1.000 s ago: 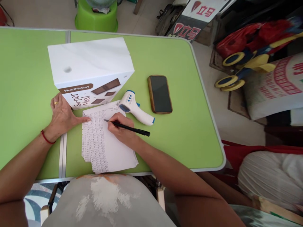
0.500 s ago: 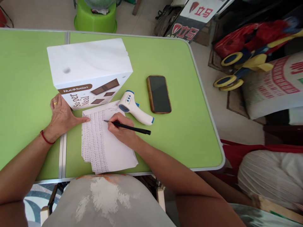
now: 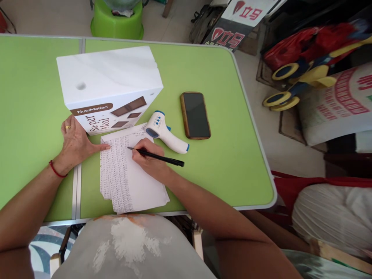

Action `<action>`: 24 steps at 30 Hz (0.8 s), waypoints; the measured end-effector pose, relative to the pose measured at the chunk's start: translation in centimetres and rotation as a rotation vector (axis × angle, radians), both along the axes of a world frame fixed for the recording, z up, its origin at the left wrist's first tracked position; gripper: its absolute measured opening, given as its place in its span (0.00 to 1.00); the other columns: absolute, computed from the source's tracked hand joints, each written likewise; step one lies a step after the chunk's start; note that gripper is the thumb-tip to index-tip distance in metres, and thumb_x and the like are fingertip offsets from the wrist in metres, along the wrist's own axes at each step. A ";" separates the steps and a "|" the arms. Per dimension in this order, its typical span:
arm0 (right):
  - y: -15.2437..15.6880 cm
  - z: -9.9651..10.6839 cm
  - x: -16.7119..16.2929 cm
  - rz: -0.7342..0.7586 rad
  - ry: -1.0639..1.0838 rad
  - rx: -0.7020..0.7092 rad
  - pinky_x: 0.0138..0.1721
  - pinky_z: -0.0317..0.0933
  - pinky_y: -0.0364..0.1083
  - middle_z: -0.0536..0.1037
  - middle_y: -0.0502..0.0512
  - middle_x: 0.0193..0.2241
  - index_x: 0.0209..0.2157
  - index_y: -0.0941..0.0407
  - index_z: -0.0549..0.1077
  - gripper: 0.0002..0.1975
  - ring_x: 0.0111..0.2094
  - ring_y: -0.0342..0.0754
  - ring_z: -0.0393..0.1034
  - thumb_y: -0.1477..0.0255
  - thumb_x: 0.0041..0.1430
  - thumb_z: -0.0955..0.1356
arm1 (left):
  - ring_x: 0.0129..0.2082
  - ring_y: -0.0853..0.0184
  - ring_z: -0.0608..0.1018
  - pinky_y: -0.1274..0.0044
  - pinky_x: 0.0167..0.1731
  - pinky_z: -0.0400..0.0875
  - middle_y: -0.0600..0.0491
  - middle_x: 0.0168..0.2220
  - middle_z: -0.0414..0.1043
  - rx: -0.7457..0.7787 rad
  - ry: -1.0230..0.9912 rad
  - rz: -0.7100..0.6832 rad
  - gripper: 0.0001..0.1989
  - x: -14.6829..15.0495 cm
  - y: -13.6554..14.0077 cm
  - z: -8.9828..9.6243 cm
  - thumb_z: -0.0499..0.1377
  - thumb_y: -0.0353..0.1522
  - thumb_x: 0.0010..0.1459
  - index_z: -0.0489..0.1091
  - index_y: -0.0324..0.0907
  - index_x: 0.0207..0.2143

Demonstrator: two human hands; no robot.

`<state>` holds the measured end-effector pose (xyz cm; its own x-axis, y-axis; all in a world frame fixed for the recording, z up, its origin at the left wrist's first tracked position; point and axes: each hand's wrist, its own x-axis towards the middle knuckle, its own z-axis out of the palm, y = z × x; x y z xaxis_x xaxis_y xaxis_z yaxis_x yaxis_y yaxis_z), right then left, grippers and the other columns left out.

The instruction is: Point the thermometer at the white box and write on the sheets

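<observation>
My right hand (image 3: pixel 149 159) grips a black pen (image 3: pixel 164 157), its tip at the sheets of paper (image 3: pixel 142 182). Rows of handwriting cover the left part of the top sheet. My left hand (image 3: pixel 77 139) is open, thumb stretched onto the paper's left edge, the other fingers against the lower left corner of a white NutriMotion box (image 3: pixel 110 77). A white and blue infrared thermometer (image 3: pixel 165 135) lies at the paper's upper right, partly over its corner. Right of it rests a phone (image 3: pixel 195 115) in a brown case, screen dark.
The green folding table (image 3: pixel 232 166) has a metal rim and a seam on the left. Beyond its far edge stands a green stool (image 3: pixel 116 23). To the right are a printed sack (image 3: pixel 340 104), a blue and yellow wheeled item (image 3: pixel 290 85) and part of another person (image 3: pixel 322 213).
Almost nothing has moved. The pen's back end has shifted very slightly; my left hand keeps its place on the paper and box.
</observation>
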<state>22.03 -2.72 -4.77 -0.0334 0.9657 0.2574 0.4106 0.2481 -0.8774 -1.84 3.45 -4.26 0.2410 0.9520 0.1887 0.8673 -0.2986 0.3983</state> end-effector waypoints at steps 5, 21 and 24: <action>-0.1 0.1 0.0 -0.003 -0.007 0.011 0.23 0.52 0.41 0.61 0.42 0.18 0.23 0.53 0.60 0.07 0.20 0.39 0.53 0.75 0.50 0.64 | 0.53 0.39 0.67 0.49 0.55 0.55 0.40 0.49 0.64 0.043 0.063 0.028 0.46 0.0 -0.1 -0.1 0.71 0.57 0.32 0.58 0.42 0.46; 0.1 -0.3 0.1 -0.027 0.027 0.012 0.23 0.52 0.42 0.62 0.43 0.18 0.22 0.53 0.59 0.08 0.20 0.40 0.54 0.75 0.49 0.64 | 0.53 0.38 0.67 0.50 0.56 0.55 0.39 0.48 0.65 0.020 0.067 0.036 0.45 0.2 -0.1 0.3 0.71 0.55 0.33 0.59 0.41 0.47; 0.1 -0.2 0.1 -0.019 0.013 0.010 0.23 0.52 0.42 0.61 0.43 0.18 0.22 0.52 0.58 0.08 0.20 0.40 0.54 0.75 0.50 0.64 | 0.53 0.39 0.67 0.50 0.56 0.55 0.39 0.49 0.65 0.052 0.067 0.027 0.45 0.0 -0.1 0.1 0.71 0.55 0.33 0.59 0.42 0.48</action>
<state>22.12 -2.60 -5.01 -0.0117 0.9635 0.2675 0.4036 0.2493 -0.8803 -1.79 3.39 -4.19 0.2290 0.9476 0.2228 0.8995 -0.2935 0.3237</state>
